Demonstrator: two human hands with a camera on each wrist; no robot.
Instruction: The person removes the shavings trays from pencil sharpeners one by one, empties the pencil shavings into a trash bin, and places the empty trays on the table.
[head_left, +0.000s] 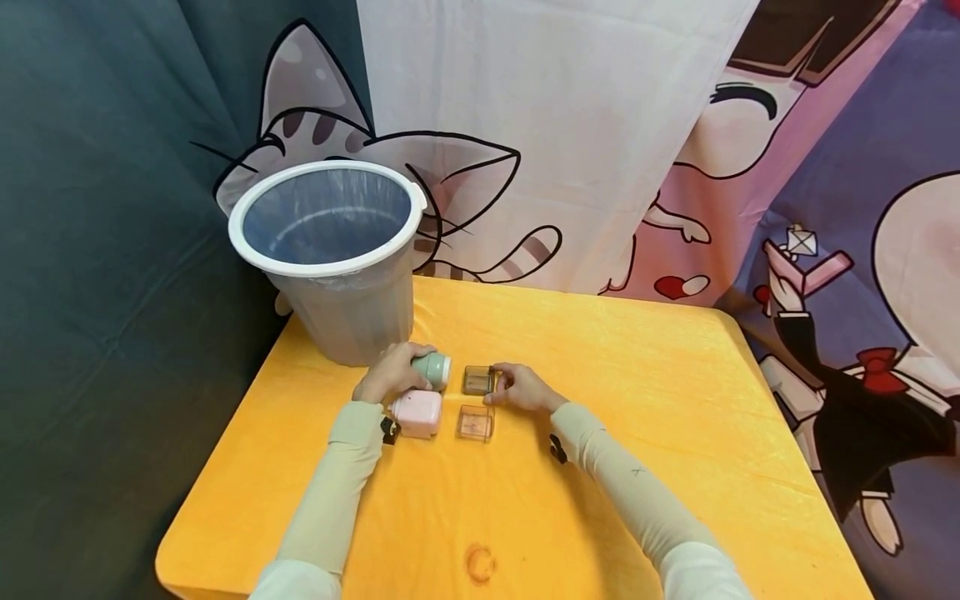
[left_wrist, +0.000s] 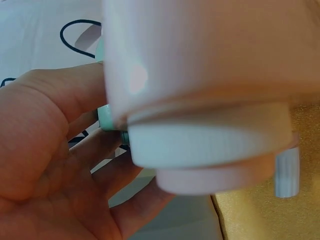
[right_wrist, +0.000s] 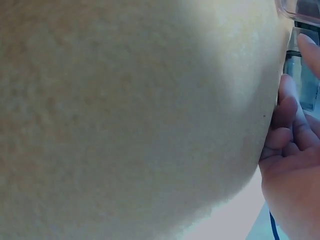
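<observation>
My left hand [head_left: 393, 372] grips a green bottle-like container with a white end [head_left: 432, 370], which lies on its side. Just in front of that hand lies a pink container [head_left: 417, 414]; it fills much of the left wrist view, where the green container [left_wrist: 106, 118] shows behind it by the fingers [left_wrist: 117, 172]. My right hand [head_left: 525, 387] pinches the right side of a small smoky see-through box [head_left: 477, 380] between thumb and fingers. In the right wrist view the box [right_wrist: 306, 85] is partly cut off by the edge. Nearer me lies a pinkish see-through box [head_left: 476, 423].
A tall bin with a white rim [head_left: 247, 254] stands at the table's back left corner. The yellow cloth-covered table [head_left: 637, 375] reaches to a printed curtain [head_left: 555, 125] behind. A ring-shaped mark [head_left: 481, 564] shows on the cloth near the front.
</observation>
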